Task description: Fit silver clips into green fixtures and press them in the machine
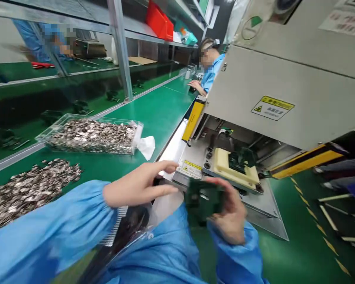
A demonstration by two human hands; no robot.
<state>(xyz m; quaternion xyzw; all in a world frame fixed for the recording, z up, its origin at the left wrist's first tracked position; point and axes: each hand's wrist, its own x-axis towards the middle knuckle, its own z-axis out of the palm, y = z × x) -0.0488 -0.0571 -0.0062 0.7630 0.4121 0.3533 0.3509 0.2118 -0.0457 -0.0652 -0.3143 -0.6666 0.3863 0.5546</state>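
Observation:
My right hand (232, 211) grips a dark green plastic part (204, 199), blurred by motion, with a small shiny metal spot in its middle. Held out towards that part, my left hand (144, 185) has its thumb and fingers apart and nothing between them. Beyond my right hand, a similar dark green part (239, 159) sits in a cream-coloured fixture (221, 157) on the machine's metal base. To the left, a clear plastic box (137, 138) full of small shiny metal pieces stands on the green bench. More loose metal pieces (32, 187) lie heaped in front of it.
The machine's grey housing (254, 83) overhangs the fixture, with yellow bars (193, 118) at both sides. A metal shelf post (120, 51) rises behind the box. A co-worker in blue (211, 71) works farther along the bench (162, 102). A red bin (159, 21) sits on the shelf.

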